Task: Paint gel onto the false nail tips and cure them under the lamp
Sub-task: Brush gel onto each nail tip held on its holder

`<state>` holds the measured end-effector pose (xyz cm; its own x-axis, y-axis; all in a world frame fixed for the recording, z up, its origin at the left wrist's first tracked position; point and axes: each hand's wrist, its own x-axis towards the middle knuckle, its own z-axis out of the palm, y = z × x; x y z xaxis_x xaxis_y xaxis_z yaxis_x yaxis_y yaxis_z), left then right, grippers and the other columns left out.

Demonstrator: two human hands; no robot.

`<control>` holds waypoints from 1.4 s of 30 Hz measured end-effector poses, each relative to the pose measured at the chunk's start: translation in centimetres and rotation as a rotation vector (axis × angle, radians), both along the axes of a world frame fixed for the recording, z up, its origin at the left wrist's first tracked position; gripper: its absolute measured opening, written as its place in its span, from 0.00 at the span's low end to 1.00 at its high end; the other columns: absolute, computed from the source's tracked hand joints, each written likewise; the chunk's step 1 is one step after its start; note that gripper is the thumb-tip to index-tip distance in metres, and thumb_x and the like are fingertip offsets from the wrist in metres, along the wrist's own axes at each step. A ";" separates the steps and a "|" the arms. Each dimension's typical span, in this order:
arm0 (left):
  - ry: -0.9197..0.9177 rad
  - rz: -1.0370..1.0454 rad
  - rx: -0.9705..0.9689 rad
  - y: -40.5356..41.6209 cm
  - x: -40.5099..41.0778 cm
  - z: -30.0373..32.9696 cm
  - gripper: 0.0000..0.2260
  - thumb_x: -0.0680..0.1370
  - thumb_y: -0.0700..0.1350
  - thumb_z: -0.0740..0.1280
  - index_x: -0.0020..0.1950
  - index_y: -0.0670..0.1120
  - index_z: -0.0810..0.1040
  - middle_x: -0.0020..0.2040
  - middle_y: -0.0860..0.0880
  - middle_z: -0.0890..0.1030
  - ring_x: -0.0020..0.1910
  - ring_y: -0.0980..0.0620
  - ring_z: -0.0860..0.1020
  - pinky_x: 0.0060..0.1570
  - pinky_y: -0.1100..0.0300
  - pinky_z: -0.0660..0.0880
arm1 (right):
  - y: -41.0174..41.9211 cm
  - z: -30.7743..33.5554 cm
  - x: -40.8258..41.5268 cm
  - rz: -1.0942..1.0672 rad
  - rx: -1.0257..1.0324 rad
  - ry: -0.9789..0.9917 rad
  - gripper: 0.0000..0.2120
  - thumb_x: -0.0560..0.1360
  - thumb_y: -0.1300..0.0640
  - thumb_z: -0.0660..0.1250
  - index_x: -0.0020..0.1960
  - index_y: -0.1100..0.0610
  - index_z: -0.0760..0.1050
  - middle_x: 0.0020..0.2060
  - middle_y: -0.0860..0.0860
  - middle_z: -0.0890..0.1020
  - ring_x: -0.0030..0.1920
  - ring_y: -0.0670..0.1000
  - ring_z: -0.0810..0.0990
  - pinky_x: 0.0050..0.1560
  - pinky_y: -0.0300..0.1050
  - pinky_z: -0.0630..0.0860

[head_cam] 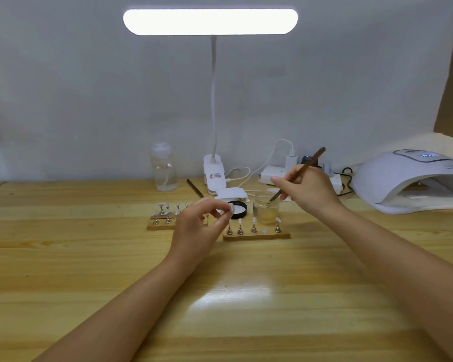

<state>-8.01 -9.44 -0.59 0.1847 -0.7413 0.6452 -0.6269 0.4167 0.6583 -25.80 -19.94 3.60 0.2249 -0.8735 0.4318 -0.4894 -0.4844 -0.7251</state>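
Observation:
My left hand (198,222) pinches a small stand with a false nail tip (231,209) on its top, lifted just above the table. My right hand (307,193) grips a brown brush (309,164), and the brush tip dips into a small glass jar (267,210) of clear gel. In front of the jar lies a wooden board (256,235) with several nail tips on metal stands and one bare spot. A second board (158,226) with more tips sits to the left, partly hidden by my left hand. The white curing lamp (408,184) stands at the right.
A black jar lid (238,209) lies beside the jar. A clip-on desk lamp (214,176) stands at the back centre, lit, next to a clear bottle (164,169), a power strip (275,175) with cables, and a spare brush (194,188).

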 end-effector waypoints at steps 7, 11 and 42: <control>0.013 -0.010 -0.025 0.1 -0.1 0.1 0.06 0.71 0.36 0.70 0.41 0.47 0.81 0.41 0.53 0.80 0.38 0.64 0.74 0.38 0.73 0.67 | -0.6 0.0 1.9 -0.081 -0.012 0.351 0.16 0.72 0.43 0.67 0.38 0.57 0.74 0.34 0.50 0.78 0.39 0.51 0.78 0.40 0.45 0.73; 0.029 -0.014 -0.018 0.1 -0.1 0.2 0.08 0.71 0.36 0.70 0.40 0.50 0.80 0.40 0.54 0.80 0.38 0.63 0.74 0.37 0.71 0.66 | -0.9 0.9 1.4 -0.125 0.003 0.264 0.18 0.73 0.43 0.67 0.40 0.59 0.76 0.34 0.50 0.79 0.39 0.51 0.78 0.42 0.47 0.74; 0.031 -0.053 0.057 -0.4 0.1 -0.3 0.08 0.71 0.36 0.70 0.41 0.49 0.81 0.39 0.55 0.78 0.33 0.58 0.73 0.31 0.69 0.65 | 5.9 -3.8 2.2 0.300 -0.359 -0.355 0.15 0.77 0.50 0.60 0.36 0.54 0.78 0.28 0.44 0.79 0.31 0.40 0.78 0.35 0.31 0.73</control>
<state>-7.88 -9.87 -0.86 0.1637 -0.7860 0.5962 -0.5838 0.4099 0.7008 -23.58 -13.99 -0.23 0.2272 -0.5794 0.7827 -0.0507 -0.8097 -0.5847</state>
